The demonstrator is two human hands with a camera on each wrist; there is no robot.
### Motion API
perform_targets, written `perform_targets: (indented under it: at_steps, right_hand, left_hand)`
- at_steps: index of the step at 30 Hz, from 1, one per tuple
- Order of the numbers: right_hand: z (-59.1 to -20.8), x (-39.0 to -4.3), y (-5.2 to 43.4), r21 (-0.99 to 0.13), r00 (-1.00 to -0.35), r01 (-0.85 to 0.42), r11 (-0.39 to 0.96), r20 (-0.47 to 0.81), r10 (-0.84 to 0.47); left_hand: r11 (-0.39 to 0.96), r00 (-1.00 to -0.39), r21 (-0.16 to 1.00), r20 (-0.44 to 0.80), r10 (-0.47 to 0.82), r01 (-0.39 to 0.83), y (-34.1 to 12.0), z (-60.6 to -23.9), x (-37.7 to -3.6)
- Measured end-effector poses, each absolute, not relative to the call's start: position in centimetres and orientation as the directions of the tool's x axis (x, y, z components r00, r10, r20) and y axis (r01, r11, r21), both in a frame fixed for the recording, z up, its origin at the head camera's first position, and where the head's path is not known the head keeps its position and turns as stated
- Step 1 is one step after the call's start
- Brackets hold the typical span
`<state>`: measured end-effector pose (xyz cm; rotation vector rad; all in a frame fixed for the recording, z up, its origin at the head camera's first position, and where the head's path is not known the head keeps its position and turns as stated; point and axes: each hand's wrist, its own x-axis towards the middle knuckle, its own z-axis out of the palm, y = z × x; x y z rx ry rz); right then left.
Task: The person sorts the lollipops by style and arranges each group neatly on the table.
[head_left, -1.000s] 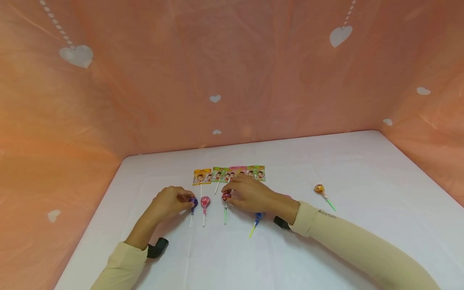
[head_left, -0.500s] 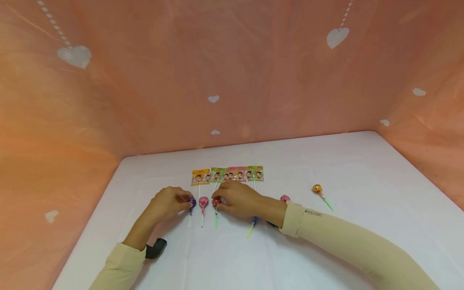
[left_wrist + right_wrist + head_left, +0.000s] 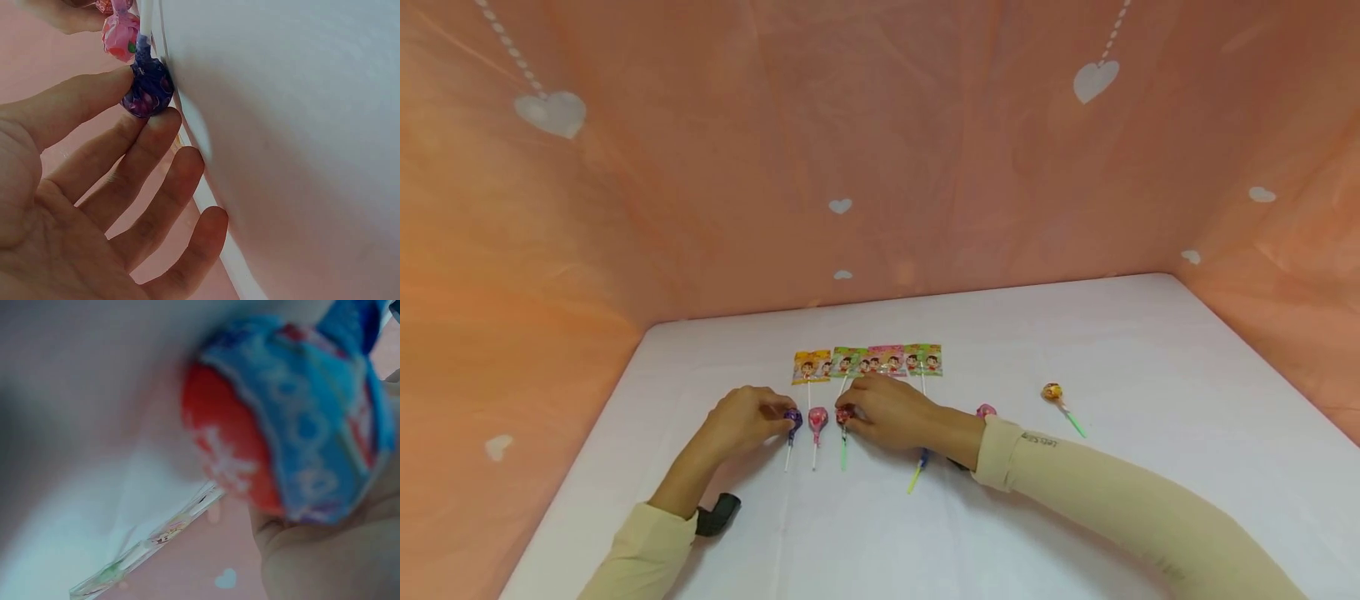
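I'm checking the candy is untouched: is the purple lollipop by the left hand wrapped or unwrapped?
Wrapped. The purple lollipop wears crinkled printed foil twisted shut at its stick, and the left hand pinches it between thumb and fingertips.

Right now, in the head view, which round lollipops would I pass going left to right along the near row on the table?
Purple lollipop pinched by the left hand → pink lollipop → red lollipop at the right hand → blue lollipop under the wrist → second pink lollipop → yellow lollipop.
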<state>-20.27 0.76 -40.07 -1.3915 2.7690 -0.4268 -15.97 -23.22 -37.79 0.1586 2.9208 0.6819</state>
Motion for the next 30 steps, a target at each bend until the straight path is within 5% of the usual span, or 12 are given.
perform_targets:
  at_steps: [30]
  right_hand:
    - [-40.0, -20.1, 2.6, -0.197, -0.584, -0.809, 0.554, 0.162, -0.795]
  left_hand:
    - [0.887, -0.986, 0.46, -0.129, 0.108, 0.037, -23.2, -37.7, -16.0]
